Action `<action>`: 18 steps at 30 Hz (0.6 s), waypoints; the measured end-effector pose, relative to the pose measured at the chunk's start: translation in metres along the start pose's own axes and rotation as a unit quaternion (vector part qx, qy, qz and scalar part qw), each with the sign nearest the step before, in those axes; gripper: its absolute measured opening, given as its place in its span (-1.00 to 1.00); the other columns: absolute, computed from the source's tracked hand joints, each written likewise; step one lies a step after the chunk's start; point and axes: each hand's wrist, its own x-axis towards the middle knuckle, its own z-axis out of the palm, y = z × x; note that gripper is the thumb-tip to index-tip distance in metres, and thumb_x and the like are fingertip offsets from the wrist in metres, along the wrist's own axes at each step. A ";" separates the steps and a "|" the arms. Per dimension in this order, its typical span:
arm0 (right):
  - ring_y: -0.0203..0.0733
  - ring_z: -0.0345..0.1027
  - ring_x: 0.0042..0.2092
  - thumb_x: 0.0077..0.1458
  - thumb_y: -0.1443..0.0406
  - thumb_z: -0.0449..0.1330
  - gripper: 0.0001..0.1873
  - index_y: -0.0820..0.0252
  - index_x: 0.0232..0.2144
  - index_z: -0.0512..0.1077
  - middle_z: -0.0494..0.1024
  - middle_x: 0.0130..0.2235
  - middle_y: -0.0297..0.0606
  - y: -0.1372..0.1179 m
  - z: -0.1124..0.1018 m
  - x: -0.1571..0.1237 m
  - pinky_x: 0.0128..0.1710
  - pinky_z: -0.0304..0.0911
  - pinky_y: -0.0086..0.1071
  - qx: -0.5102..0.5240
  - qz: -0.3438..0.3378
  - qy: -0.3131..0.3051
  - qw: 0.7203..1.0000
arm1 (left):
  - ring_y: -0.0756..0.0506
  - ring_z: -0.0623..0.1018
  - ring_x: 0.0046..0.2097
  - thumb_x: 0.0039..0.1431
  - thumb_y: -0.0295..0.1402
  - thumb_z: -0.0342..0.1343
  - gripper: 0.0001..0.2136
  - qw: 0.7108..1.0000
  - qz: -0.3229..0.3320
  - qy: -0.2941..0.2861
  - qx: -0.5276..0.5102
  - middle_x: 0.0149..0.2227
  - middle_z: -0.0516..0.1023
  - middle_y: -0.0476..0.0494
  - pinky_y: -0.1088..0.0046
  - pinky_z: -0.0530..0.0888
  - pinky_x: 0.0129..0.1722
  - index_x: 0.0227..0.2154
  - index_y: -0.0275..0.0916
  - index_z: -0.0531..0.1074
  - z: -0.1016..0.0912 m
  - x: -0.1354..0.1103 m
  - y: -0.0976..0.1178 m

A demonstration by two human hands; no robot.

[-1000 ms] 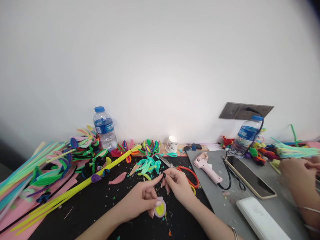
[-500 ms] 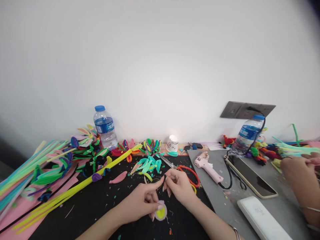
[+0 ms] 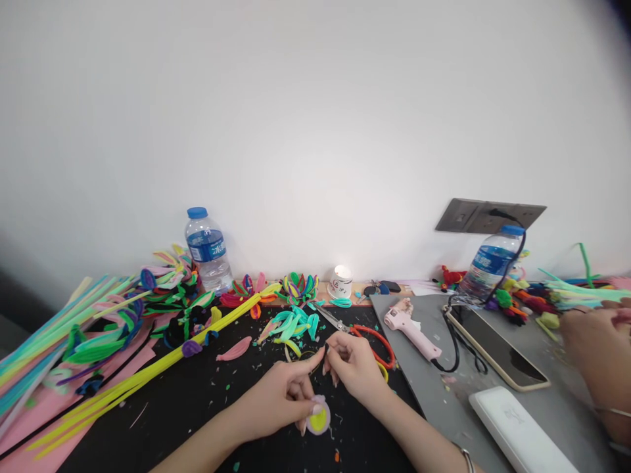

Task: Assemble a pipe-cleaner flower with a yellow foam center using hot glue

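Note:
Between the thumb and fingers of my left hand (image 3: 286,397) is a small round disc (image 3: 319,417), yellow in the middle with a pale lilac rim. The left index finger stretches up to the tips of my right hand (image 3: 352,368). My right thumb and index finger pinch a small dark piece (image 3: 326,348), partly hidden by the fingers. Just beyond the hands lie turquoise pipe-cleaner petals (image 3: 294,323). Red-handled scissors (image 3: 377,340) rest behind the right hand, partly covered by it. To the left is a loose pink petal (image 3: 234,349).
Bundled pipe cleaners (image 3: 113,394) and fuzzy flowers fill the left side. At right are a pink glue gun (image 3: 414,332), a phone (image 3: 497,348), a white oblong case (image 3: 517,427) and a bottle (image 3: 488,266). Another person's hand (image 3: 594,341) works at the far right. A paper cup (image 3: 341,284) stands by the wall.
My hands and the disc keep almost the same pose. At the far right the other person's hand has shifted slightly.

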 end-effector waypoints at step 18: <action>-0.32 0.22 -0.67 0.00 0.32 0.06 -0.88 0.15 -0.55 0.28 0.39 -0.63 -0.38 -0.001 -0.001 0.001 -0.63 0.12 -0.44 -0.035 -0.023 0.011 0.999 | 0.02 0.48 -0.56 -0.13 -0.28 0.37 -0.20 0.986 0.010 0.040 -0.164 -0.49 0.49 0.03 0.51 0.42 -0.57 0.21 -0.26 0.20 -0.005 0.003 0.004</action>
